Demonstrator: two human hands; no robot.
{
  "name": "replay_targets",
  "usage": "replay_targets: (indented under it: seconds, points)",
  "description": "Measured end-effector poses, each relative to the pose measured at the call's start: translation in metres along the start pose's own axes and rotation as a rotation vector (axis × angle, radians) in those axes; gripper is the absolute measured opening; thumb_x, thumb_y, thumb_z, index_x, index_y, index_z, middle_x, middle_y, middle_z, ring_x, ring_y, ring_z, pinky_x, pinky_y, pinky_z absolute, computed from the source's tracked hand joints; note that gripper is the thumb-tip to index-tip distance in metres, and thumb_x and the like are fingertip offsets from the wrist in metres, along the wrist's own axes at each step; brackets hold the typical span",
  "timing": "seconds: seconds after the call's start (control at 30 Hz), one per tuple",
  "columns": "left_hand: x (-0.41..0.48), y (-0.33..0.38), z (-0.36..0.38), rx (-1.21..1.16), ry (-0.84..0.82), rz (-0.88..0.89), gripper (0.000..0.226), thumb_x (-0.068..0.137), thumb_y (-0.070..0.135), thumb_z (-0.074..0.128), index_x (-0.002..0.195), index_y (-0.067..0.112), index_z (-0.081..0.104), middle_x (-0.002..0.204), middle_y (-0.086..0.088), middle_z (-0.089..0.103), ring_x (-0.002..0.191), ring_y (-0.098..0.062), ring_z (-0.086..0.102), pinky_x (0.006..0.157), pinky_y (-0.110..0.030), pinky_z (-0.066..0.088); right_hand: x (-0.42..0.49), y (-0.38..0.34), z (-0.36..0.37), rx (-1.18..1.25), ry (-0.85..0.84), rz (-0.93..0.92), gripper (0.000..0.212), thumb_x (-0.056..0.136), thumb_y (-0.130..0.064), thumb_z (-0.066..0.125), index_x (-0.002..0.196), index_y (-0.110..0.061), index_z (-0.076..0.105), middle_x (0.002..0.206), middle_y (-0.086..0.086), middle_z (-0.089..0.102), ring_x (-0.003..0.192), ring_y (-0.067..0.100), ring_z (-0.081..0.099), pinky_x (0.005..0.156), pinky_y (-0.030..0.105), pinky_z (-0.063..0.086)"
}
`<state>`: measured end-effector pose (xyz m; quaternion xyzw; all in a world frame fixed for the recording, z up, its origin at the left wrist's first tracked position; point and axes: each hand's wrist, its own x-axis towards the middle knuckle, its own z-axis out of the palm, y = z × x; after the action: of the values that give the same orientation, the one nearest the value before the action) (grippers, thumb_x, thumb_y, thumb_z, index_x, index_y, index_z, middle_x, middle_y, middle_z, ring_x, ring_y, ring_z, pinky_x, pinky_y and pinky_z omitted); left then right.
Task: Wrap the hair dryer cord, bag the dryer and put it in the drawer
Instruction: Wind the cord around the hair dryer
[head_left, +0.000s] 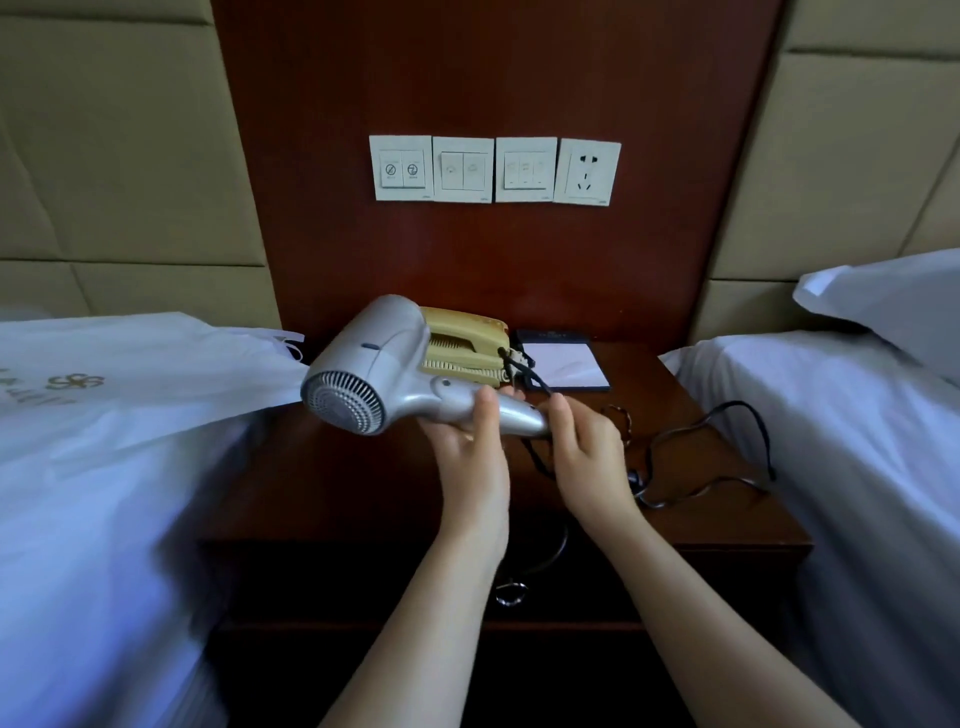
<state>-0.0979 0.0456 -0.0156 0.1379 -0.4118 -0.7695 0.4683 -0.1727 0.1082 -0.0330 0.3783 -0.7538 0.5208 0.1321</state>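
Note:
A silver hair dryer (379, 364) hangs above the dark wooden nightstand (363, 483), its rear grille turned toward me. My left hand (470, 447) grips its handle from below, thumb on top. My right hand (584, 447) pinches the black cord (727, 457) right at the end of the handle. The remaining cord lies in loose loops on the right part of the nightstand. A white bag (130, 379) with a printed logo lies on the left bed. The drawer (363, 582) under the tabletop is closed, with a metal ring pull (510, 592).
A yellowish telephone (467, 343) and a notepad in a dark holder (563, 364) stand at the back of the nightstand. White beds flank it left and right, with a pillow (883, 296) at the right. Switches and a socket (587, 171) are on the wall panel.

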Motion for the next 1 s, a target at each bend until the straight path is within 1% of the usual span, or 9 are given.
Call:
replay_targets:
  seconds: [0.1, 0.17, 0.27, 0.5, 0.57, 0.67, 0.77, 0.9, 1.0]
  points:
    - [0.010, 0.009, -0.005, -0.103, 0.013, -0.043, 0.048, 0.098, 0.015, 0.046, 0.139, 0.027, 0.026, 0.106, -0.011, 0.061, 0.089, -0.021, 0.068, 0.083, -0.037, 0.056, 0.004, 0.009, -0.007, -0.038, -0.020, -0.073, 0.036, 0.099, -0.028, 0.034, 0.075, -0.015, 0.058, 0.057, -0.003, 0.054, 0.058, 0.016, 0.053, 0.053, 0.029, 0.035]
    - [0.016, 0.015, -0.013, -0.166, 0.066, -0.080, 0.037, 0.099, 0.019, 0.043, 0.133, 0.025, 0.029, 0.098, -0.010, 0.057, 0.083, -0.022, 0.065, 0.077, -0.036, 0.055, 0.005, 0.015, -0.013, -0.051, -0.034, -0.049, 0.036, 0.100, -0.025, 0.035, 0.073, -0.013, 0.056, 0.056, -0.002, 0.056, 0.050, 0.014, 0.054, 0.053, 0.031, 0.039]
    - [0.026, 0.027, -0.029, -0.199, 0.144, -0.145, 0.025, 0.099, 0.029, 0.042, 0.122, 0.023, 0.033, 0.085, -0.010, 0.052, 0.069, -0.021, 0.057, 0.070, -0.036, 0.052, 0.008, 0.025, -0.018, -0.191, -0.030, -0.015, 0.035, 0.099, -0.028, 0.037, 0.074, -0.012, 0.056, 0.054, 0.003, 0.056, 0.051, 0.024, 0.054, 0.051, 0.037, 0.038]
    - [0.052, 0.048, -0.088, -0.065, 0.229, -0.109, 0.030, 0.095, 0.044, 0.046, 0.113, 0.022, 0.037, 0.071, -0.004, 0.046, 0.049, -0.014, 0.046, 0.046, -0.026, 0.040, 0.006, 0.032, -0.019, -0.540, -0.068, 0.027, 0.023, 0.094, -0.030, 0.051, 0.098, -0.016, 0.069, 0.082, 0.006, 0.072, 0.075, 0.031, 0.066, 0.055, 0.029, 0.043]
    - [0.050, 0.050, -0.094, -0.079, 0.242, -0.094, 0.032, 0.094, 0.045, 0.047, 0.113, 0.022, 0.036, 0.071, -0.003, 0.046, 0.047, -0.013, 0.047, 0.043, -0.023, 0.041, 0.004, 0.030, -0.013, -0.654, -0.130, -0.006, 0.023, 0.094, -0.025, 0.051, 0.099, -0.015, 0.070, 0.090, 0.006, 0.071, 0.085, 0.031, 0.065, 0.063, 0.032, 0.045]
    - [0.046, 0.052, -0.092, -0.185, 0.297, -0.075, 0.039, 0.096, 0.039, 0.047, 0.126, 0.018, 0.035, 0.077, -0.006, 0.049, 0.053, -0.015, 0.049, 0.049, -0.026, 0.047, 0.001, 0.021, -0.001, -0.707, -0.226, -0.121, 0.026, 0.094, -0.024, 0.048, 0.106, -0.018, 0.070, 0.111, 0.003, 0.065, 0.108, 0.028, 0.054, 0.090, 0.039, 0.038]
    - [0.045, 0.052, -0.088, -0.286, 0.324, -0.117, 0.053, 0.095, 0.038, 0.049, 0.139, 0.018, 0.029, 0.087, -0.007, 0.053, 0.068, -0.018, 0.055, 0.063, -0.035, 0.050, -0.003, -0.004, 0.011, -0.455, -0.278, -0.217, 0.036, 0.094, -0.031, 0.041, 0.112, -0.015, 0.068, 0.115, 0.002, 0.065, 0.111, 0.024, 0.055, 0.098, 0.036, 0.035]
    - [0.044, 0.049, -0.082, -0.317, 0.316, -0.156, 0.061, 0.094, 0.041, 0.050, 0.144, 0.016, 0.026, 0.097, -0.008, 0.054, 0.076, -0.019, 0.061, 0.060, -0.035, 0.056, -0.015, -0.052, 0.021, 0.268, -0.584, 0.038, 0.037, 0.102, -0.025, 0.031, 0.118, -0.015, 0.063, 0.117, -0.003, 0.064, 0.111, 0.004, 0.056, 0.095, 0.013, 0.039]
    - [0.040, 0.047, -0.072, -0.272, 0.324, -0.140, 0.055, 0.095, 0.036, 0.050, 0.142, 0.019, 0.026, 0.097, -0.009, 0.056, 0.076, -0.020, 0.063, 0.065, -0.036, 0.056, -0.019, -0.060, 0.025, 0.496, -0.648, 0.112, 0.036, 0.102, -0.024, 0.029, 0.116, -0.016, 0.062, 0.112, -0.010, 0.064, 0.110, -0.002, 0.057, 0.094, 0.008, 0.039]
